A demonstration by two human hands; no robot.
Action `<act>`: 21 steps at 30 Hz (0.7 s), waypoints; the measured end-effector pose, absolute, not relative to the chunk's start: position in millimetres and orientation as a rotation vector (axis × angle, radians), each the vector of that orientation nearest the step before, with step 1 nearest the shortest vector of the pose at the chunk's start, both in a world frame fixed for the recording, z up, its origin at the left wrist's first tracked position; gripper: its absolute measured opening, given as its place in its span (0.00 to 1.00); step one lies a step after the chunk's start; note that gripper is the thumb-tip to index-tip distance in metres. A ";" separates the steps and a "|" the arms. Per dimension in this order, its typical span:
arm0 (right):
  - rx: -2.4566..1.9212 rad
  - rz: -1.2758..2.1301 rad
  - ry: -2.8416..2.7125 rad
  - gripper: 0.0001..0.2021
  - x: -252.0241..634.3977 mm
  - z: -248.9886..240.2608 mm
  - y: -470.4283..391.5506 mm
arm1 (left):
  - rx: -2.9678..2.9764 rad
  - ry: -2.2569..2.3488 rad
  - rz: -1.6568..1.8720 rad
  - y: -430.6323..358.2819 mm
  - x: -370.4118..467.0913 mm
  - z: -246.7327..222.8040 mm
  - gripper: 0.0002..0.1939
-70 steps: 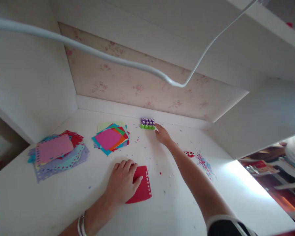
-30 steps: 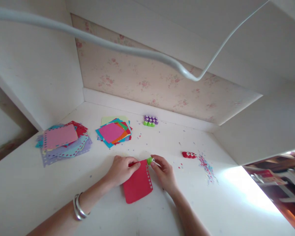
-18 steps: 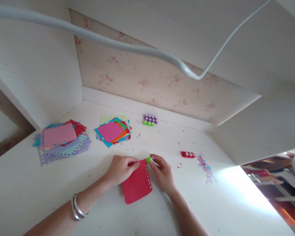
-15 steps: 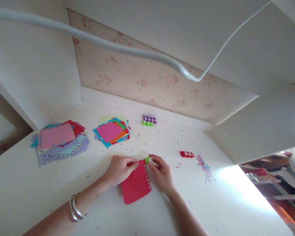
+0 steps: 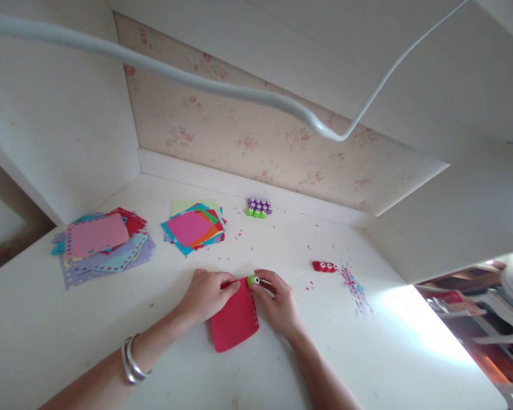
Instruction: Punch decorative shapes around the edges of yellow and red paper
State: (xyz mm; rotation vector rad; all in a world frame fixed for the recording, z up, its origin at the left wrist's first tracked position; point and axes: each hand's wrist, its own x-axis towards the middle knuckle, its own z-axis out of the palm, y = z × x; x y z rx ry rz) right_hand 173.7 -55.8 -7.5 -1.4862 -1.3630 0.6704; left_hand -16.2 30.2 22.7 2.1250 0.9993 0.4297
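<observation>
The white desk (image 5: 175, 364) ran back to a low ledge, with pinkish floral wallpaper (image 5: 222, 117) above it and a pale cable (image 5: 239, 94) crossing the view overhead. On the left lay a heap of hole-edged sheets (image 5: 97, 238), beside it a fanned stack of plain coloured paper (image 5: 190, 228). Purple and green punches (image 5: 260, 207) stood in rows near the ledge; a line of red punches (image 5: 324, 266) sat at right, next to scattered confetti (image 5: 354, 287).

In the middle, near the person, was a red sheet (image 5: 234, 322), smooth and matt, its right edge cut with a row of small holes. A small green punch (image 5: 251, 281) with a white, eye-like top sat at its far right corner.

The sheet's long axis ran away from the person, its far end leaning slightly left; the punch's eye faced right. The left hand (image 5: 209, 295) pinched the far edge between thumb and fingers. The right hand (image 5: 279, 299) gripped the punch between thumb and forefinger.
</observation>
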 end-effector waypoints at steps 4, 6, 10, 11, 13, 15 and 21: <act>-1.590 0.578 -1.549 0.10 174.2 -1.3 -54.4 | 2.294 1.046 0.490 23.8 -14.0 15.2 0.13; -1.604 0.556 -1.591 0.11 175.0 2.2 -51.8 | 2.367 1.066 0.534 20.6 -13.4 11.1 0.12; -1.607 0.526 -1.582 0.11 180.1 8.4 -43.0 | 2.416 1.114 0.583 16.4 -15.4 10.0 0.12; -1.603 0.521 -1.599 0.11 181.8 9.8 -40.6 | 2.433 1.129 0.599 15.1 -16.5 11.3 0.12; -1.596 0.535 -1.655 0.12 184.4 12.8 -36.1 | 2.483 1.139 0.633 11.3 -18.9 14.5 0.13; -1.596 0.563 -1.702 0.13 185.4 15.9 -32.2 | 2.538 1.115 0.647 5.5 -20.2 17.1 0.13; -1.608 0.597 -1.760 0.13 182.5 19.4 -19.4 | 2.604 1.020 0.594 -8.0 -18.5 15.3 0.15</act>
